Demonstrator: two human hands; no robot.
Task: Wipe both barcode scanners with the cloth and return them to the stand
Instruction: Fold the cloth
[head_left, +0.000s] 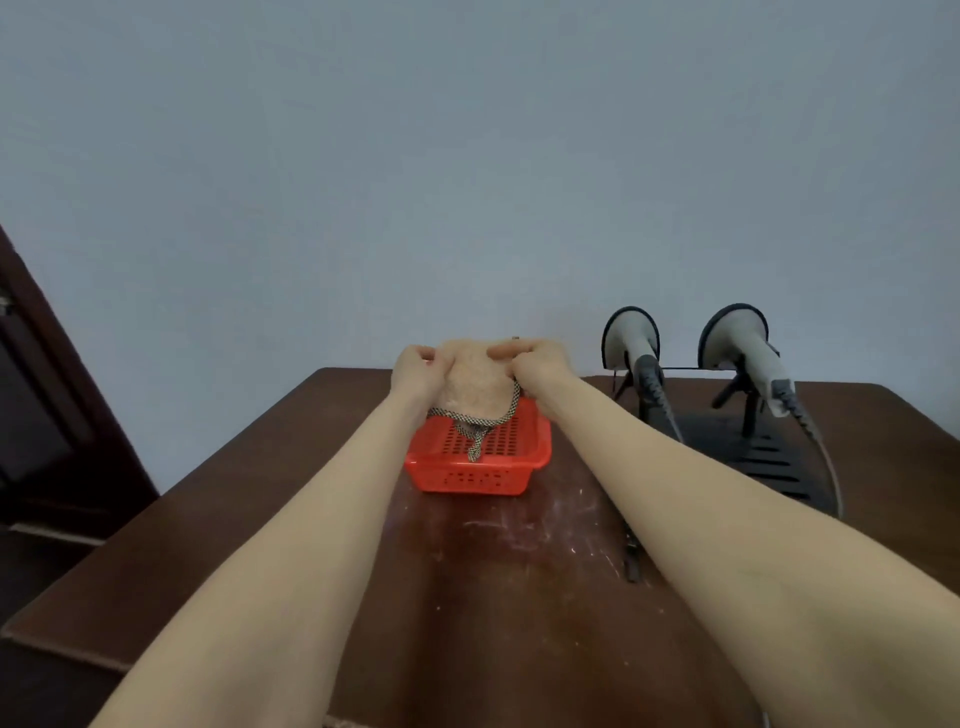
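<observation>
A pale orange cloth (475, 382) with a checkered trim hangs above the red basket (480, 475). My left hand (415, 371) grips its left upper edge and my right hand (535, 364) grips its right upper edge. The trim's lower tip dangles inside the basket. Two grey barcode scanners rest side by side on a black stand (748, 452) to the right: the left scanner (636, 345) and the right scanner (740, 340), both with heads facing the wall and cables trailing toward me.
The brown wooden table (322, 467) has white scuff marks near its middle. A dark cable end (631, 558) lies on the table in front of the stand. A dark wooden door stands at the far left. A plain wall rises behind the table.
</observation>
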